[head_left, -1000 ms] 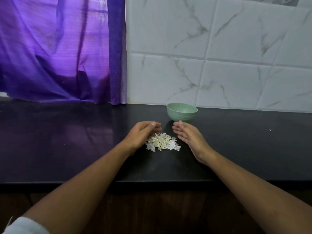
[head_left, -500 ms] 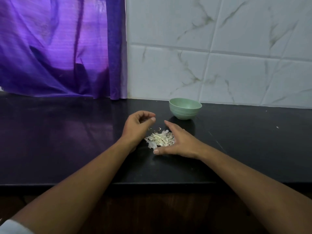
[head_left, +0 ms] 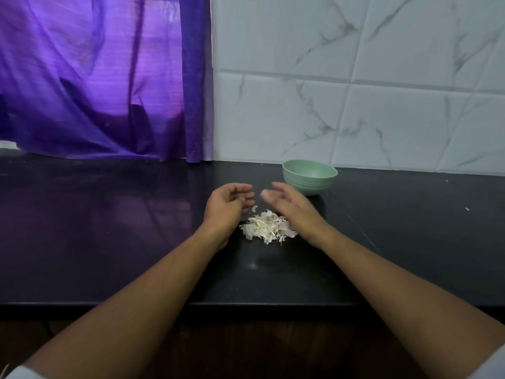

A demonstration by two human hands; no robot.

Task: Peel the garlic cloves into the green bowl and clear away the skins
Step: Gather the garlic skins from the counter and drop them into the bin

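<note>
The garlic skins [head_left: 266, 227] lie in one small loose heap on the tabletop [head_left: 109, 231], roughly midway between its straight front edge and the wall, with one stray flake just behind the heap. The green bowl [head_left: 310, 177] stands behind and to the right of the heap, close to the wall and apart from the skins; its near rim hides its floor. The left hand [head_left: 226, 205] is just left of the heap, palm turned inward, its fingers [head_left: 246, 195] loosely curled and holding nothing. The right hand [head_left: 291, 205] is on the heap's right side, partly over it and in front of the bowl. Its fingers [head_left: 269, 193] are stretched out toward the left hand, blurred, and grip nothing that shows. A narrow gap separates the two sets of fingertips behind the heap. Broad stretches of tabletop run out to the left and right of the forearms, and a tiny white fleck [head_left: 467, 209] lies far to the right. The skins are thin, papery, curled and off-white. The bowl is round, smooth and matte, with faint ridges round its lower wall. The tabletop is black, polished stone that mirrors the sheer purple curtain [head_left: 95, 77] hanging behind its left half. Glossy white tiles [head_left: 382, 119] with grey veining cover the wall behind the right half
</note>
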